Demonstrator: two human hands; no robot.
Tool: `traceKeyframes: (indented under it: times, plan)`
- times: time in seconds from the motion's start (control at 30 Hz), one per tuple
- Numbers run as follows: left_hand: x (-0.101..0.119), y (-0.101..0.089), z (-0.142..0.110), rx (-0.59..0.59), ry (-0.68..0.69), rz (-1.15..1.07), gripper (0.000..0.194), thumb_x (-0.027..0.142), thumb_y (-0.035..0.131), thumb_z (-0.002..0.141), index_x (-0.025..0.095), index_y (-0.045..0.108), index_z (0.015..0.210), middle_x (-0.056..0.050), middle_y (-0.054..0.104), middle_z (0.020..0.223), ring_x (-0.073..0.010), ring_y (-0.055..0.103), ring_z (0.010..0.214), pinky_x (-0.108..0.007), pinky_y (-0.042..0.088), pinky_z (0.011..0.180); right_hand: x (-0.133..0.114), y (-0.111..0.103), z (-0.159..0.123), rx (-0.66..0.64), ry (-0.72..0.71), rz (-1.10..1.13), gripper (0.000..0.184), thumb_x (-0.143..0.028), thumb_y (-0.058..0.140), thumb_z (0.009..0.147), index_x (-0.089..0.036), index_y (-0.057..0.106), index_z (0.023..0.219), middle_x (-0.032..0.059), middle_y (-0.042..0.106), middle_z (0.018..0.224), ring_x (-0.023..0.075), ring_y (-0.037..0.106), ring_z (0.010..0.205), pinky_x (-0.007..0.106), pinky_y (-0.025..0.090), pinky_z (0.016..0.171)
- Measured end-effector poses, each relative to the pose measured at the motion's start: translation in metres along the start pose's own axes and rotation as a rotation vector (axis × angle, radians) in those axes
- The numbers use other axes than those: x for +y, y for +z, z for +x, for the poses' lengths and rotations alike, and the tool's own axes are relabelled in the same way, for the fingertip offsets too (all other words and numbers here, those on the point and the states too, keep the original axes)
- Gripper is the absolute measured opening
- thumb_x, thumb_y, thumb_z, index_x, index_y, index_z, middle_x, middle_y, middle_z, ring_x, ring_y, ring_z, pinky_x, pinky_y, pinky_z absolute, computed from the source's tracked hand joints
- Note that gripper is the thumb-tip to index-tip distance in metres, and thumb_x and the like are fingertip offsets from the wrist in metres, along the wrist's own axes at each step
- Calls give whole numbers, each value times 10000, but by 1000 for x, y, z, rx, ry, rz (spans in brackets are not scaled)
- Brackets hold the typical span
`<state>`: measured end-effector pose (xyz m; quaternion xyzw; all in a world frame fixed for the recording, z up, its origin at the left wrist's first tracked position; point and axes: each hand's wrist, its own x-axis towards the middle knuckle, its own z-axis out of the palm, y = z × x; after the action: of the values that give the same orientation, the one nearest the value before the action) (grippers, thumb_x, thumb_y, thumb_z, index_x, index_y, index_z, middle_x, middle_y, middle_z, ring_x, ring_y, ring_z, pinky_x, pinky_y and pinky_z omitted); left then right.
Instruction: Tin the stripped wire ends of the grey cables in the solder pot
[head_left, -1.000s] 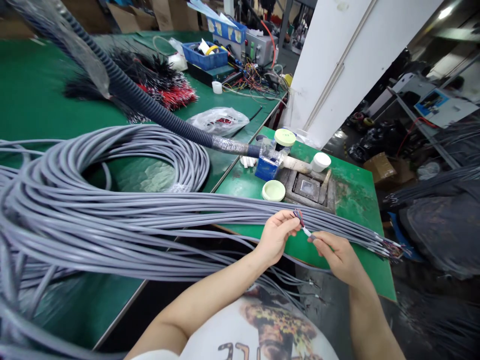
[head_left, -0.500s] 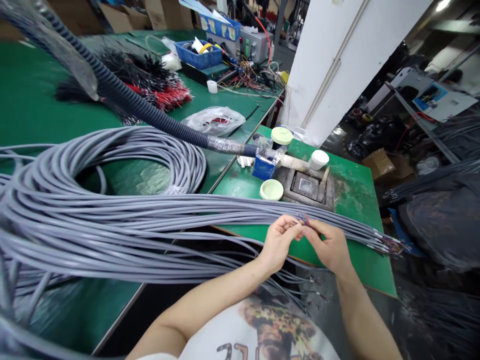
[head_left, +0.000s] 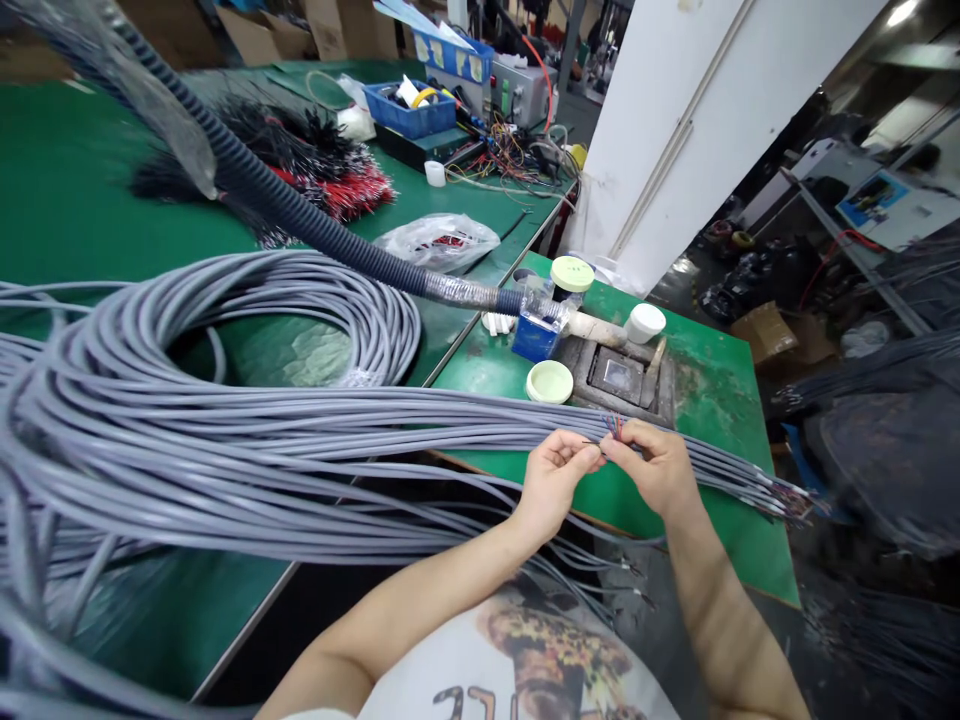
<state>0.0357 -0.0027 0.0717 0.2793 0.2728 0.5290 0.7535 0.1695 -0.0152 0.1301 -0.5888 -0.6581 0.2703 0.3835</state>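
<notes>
Thin multicoloured insulated wires [head_left: 616, 427] stick up from the pinched fingers of the right hand [head_left: 661, 468], beside the long bundle of smooth grey round cables [head_left: 450, 408]. The left hand [head_left: 553, 482] grips a slender dark strand [head_left: 591, 443] between thumb and fingertips. Lettering on the white picture-printed shirt [head_left: 517, 655] is cut off, unreadable.

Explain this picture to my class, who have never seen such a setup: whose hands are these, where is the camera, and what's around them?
There is no robot: these are a person's bare hands, seen by a camera worn on their head. The left hand and right hand come close together, pinching thin coloured wires. Long grey cables, some coiled, lie across green work surfaces. Beyond are a ribbed hose, a white tub and a blue box.
</notes>
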Motion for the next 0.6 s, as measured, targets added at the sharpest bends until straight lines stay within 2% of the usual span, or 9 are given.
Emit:
traceKeyframes:
  times: [0.13, 0.27, 0.33, 0.47, 0.6]
  plan:
    - [7, -4, 5, 13, 60, 90, 205, 272, 752, 718, 143, 594, 699, 8, 644, 629, -108, 591, 629, -246, 464, 677, -1, 1, 7, 2, 0, -37, 245, -291, 615, 819, -179, 583, 604, -23, 502, 604, 119, 478, 592, 249, 392, 594]
    - [9, -17, 4, -42, 67, 200, 226, 265, 737, 731, 166, 621, 898, -22, 685, 765, -142, 614, 718, -282, 470, 736, -1, -1, 25, 38, -7, -102, 278, -293, 601, 811, -177, 520, 572, -28, 451, 583, 109, 428, 564, 245, 345, 555]
    - [9, -26, 1, -85, 144, 399, 247, 244, 710, 756, 187, 632, 983, -42, 698, 834, -163, 613, 771, -313, 460, 784, 2, -2, 39, 34, -10, -150, 305, -304, 592, 807, -176, 496, 548, -32, 422, 561, 103, 396, 542, 246, 312, 531]
    - [5, -45, -4, -223, 341, 881, 122, 248, 646, 807, 223, 687, 919, -61, 705, 880, -210, 587, 851, -351, 413, 821, 15, 4, 72, -14, -26, -253, 343, -332, 579, 790, -174, 468, 507, -35, 404, 520, 96, 366, 513, 248, 276, 508]
    - [-4, -55, 0, -330, 361, 1118, 132, 271, 598, 842, 222, 670, 943, -63, 704, 878, -214, 584, 826, -344, 403, 778, 30, 20, 101, -81, -35, -397, 332, -324, 570, 774, -167, 501, 490, -27, 460, 501, 100, 397, 509, 249, 276, 518]
